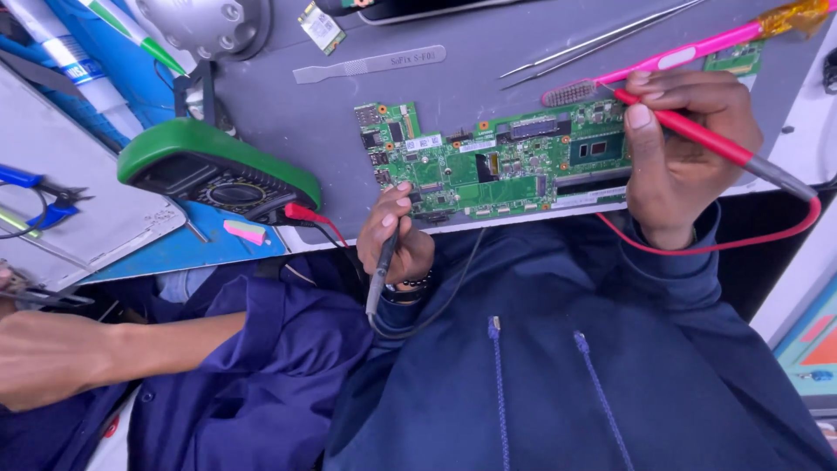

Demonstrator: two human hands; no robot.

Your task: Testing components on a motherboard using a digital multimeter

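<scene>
Probing at a grey bench (488,78), blue mat along its left edge. Green board (497,161) lies at the near edge, small white label strip on its left half. Left hand (397,235) pinches a black probe (381,270), tip on the board's near-left corner. Right hand (684,153) grips a red probe (697,135), tip at the board's far-right part. Green meter (218,170) sits left; pink eraser (245,231) beside it.

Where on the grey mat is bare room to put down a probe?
Free: the grey mat between plastic spudger, tweezers and green circuit board. Crowded: the left, around the green multimeter, and the near edge, where both hands hold probes.
</scene>
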